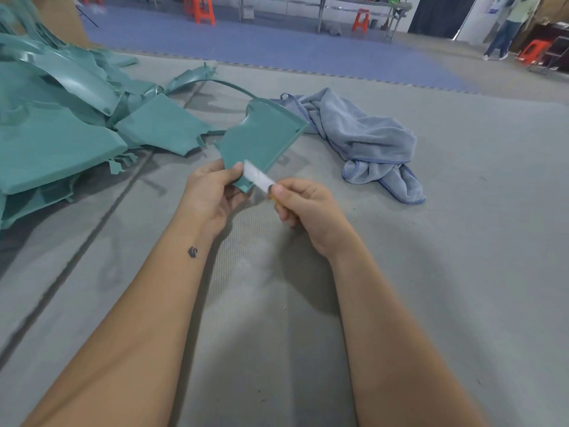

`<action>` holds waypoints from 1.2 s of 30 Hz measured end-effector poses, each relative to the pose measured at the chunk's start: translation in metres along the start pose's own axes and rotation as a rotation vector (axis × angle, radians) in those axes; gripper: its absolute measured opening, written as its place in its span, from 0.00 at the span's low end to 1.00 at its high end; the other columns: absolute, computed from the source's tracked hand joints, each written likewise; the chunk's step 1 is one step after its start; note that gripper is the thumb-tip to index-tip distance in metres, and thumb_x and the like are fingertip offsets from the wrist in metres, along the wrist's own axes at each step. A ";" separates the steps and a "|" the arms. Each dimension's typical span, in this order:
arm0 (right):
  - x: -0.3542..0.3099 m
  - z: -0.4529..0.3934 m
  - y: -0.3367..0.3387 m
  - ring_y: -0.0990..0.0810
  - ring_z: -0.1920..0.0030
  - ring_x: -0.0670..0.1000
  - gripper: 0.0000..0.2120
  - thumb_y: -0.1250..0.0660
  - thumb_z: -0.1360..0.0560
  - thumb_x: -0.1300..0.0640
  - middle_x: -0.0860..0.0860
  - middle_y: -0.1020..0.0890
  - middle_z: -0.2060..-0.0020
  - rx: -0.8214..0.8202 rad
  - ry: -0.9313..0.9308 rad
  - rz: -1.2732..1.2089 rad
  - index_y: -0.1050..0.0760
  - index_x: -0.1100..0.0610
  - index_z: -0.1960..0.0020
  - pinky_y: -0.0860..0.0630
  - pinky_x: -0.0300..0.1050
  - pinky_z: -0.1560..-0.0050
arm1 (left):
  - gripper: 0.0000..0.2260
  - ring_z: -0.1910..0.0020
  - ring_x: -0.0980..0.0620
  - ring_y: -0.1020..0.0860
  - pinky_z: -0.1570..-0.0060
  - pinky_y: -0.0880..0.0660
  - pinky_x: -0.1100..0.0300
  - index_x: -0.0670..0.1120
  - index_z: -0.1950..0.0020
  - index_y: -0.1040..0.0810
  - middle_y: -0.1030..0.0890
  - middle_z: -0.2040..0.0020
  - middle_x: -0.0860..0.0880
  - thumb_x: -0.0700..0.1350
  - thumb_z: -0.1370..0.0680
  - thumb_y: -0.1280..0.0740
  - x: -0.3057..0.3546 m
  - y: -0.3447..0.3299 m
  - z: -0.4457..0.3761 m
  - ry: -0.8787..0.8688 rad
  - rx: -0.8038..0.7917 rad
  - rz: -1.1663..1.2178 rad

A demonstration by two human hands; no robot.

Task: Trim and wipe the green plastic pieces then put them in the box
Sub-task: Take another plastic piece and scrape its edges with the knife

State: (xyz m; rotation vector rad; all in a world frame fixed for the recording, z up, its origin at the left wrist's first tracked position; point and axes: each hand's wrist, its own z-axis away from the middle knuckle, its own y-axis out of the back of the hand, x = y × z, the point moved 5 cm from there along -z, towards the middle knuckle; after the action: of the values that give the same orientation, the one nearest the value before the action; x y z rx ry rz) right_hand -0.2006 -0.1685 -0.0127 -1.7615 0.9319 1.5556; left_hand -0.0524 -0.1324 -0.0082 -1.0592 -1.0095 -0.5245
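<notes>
Bright, even overhead light; soft shadows under arms on mat (462, 272). Motion blur on blade (257, 177). Wide-angle bending at edges; background slightly soft.

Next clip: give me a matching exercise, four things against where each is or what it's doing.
Things:
1. green plastic piece
2. blade
3. grey towel
4. pile of green pieces

States:
A. crumpled on the mat, right of the hands
B. held by the left hand
C. heaped on the mat, far left
D. pinched in the right hand, at the piece's lower edge

Pairs: 1-B, 2-D, 3-A, 4-C
</notes>
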 end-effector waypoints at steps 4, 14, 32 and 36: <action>-0.001 -0.001 -0.004 0.34 0.75 0.44 0.10 0.35 0.20 0.61 0.49 0.27 0.75 -0.029 0.006 0.068 0.22 0.55 0.60 0.37 0.34 0.73 | 0.11 0.75 0.59 0.23 0.71 0.22 0.65 0.43 0.53 0.25 0.21 0.70 0.52 0.30 0.21 0.43 -0.003 -0.001 0.001 0.033 0.032 0.018; 0.006 -0.006 0.024 0.33 0.73 0.43 0.10 0.37 0.19 0.59 0.48 0.28 0.74 0.298 -0.019 -0.338 0.22 0.56 0.57 0.38 0.34 0.72 | 0.08 0.70 0.57 0.19 0.75 0.25 0.65 0.44 0.49 0.22 0.16 0.67 0.52 0.35 0.20 0.38 -0.002 0.004 0.000 0.037 0.005 -0.081; 0.008 -0.006 0.026 0.38 0.77 0.42 0.12 0.37 0.20 0.62 0.46 0.32 0.79 0.370 -0.046 -0.258 0.24 0.59 0.62 0.41 0.33 0.76 | 0.10 0.66 0.56 0.17 0.71 0.22 0.63 0.47 0.48 0.20 0.15 0.62 0.51 0.35 0.20 0.38 -0.007 0.004 -0.004 0.018 -0.066 -0.106; 0.010 -0.005 0.037 0.37 0.76 0.44 0.11 0.39 0.19 0.61 0.49 0.31 0.76 0.546 -0.095 -0.527 0.26 0.60 0.59 0.40 0.34 0.76 | 0.10 0.70 0.57 0.19 0.75 0.26 0.67 0.46 0.47 0.21 0.15 0.64 0.52 0.34 0.21 0.38 -0.006 0.001 -0.001 -0.034 -0.073 -0.149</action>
State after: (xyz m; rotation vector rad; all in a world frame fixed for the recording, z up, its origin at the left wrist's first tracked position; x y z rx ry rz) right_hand -0.2271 -0.1951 -0.0215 -1.3748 0.6828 0.9273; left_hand -0.0541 -0.1330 -0.0146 -1.0653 -1.1123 -0.6709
